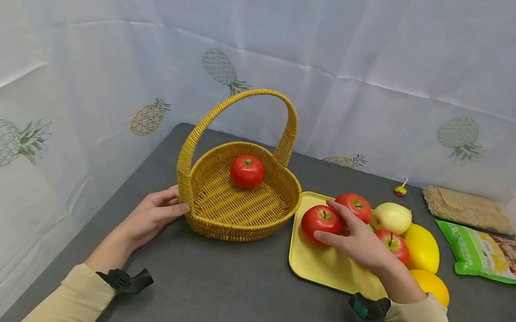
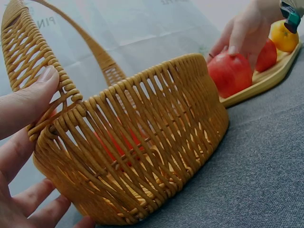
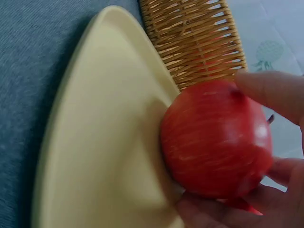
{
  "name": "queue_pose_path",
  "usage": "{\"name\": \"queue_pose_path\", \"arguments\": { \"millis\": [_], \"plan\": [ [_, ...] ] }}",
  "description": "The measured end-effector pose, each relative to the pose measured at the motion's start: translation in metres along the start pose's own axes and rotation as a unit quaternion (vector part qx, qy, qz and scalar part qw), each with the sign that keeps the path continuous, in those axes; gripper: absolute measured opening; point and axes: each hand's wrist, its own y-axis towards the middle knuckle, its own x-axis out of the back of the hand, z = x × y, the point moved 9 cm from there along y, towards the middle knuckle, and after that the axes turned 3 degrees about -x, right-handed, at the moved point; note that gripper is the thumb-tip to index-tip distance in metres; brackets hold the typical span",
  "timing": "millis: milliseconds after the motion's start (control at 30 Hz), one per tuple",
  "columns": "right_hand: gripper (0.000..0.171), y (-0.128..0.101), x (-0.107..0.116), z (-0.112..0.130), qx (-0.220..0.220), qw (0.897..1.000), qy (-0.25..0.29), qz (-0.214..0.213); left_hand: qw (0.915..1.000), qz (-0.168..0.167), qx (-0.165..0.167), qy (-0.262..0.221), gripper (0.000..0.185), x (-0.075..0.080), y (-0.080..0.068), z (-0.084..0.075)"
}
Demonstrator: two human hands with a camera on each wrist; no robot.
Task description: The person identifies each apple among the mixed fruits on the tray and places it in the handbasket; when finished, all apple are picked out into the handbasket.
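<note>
My left hand holds the left side of a yellow wicker basket. In the left wrist view its thumb lies on the foot of the handle, with the fingers against the outer wall. A round red fruit, like a tomato, sits inside the basket. Over the yellow tray, my right hand grips a red apple between thumb and fingers. The right wrist view shows this apple at the tray's surface; whether it touches is unclear.
Beside my right hand are two more red apples, a pale onion-shaped item, a yellow lemon-like fruit and an orange fruit. Farther right lie a green food bag, a packet of grains and a lollipop.
</note>
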Motion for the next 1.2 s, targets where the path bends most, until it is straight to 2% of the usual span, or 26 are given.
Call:
{"name": "queue_pose_path", "arguments": {
  "millis": [300, 600, 867, 1200],
  "plan": [
    [0.096, 0.005, -0.012, -0.011, 0.0, 0.998, 0.058, 0.003, 1.0, -0.008, 0.0, 0.005, 0.03, 0.003, -0.001, -0.001],
    [0.094, 0.005, -0.015, -0.018, -0.014, 0.998, 0.058, -0.028, 1.0, -0.002, -0.004, 0.003, 0.029, 0.002, 0.0, -0.003],
    [0.091, 0.009, -0.015, -0.019, -0.012, 0.998, 0.046, -0.028, 1.0, -0.009, 0.001, 0.003, 0.028, 0.003, -0.004, -0.002],
    [0.088, 0.005, -0.011, -0.014, -0.023, 0.997, 0.065, -0.028, 1.0, 0.001, -0.009, -0.004, 0.029, 0.002, -0.001, -0.003]
  ]
}}
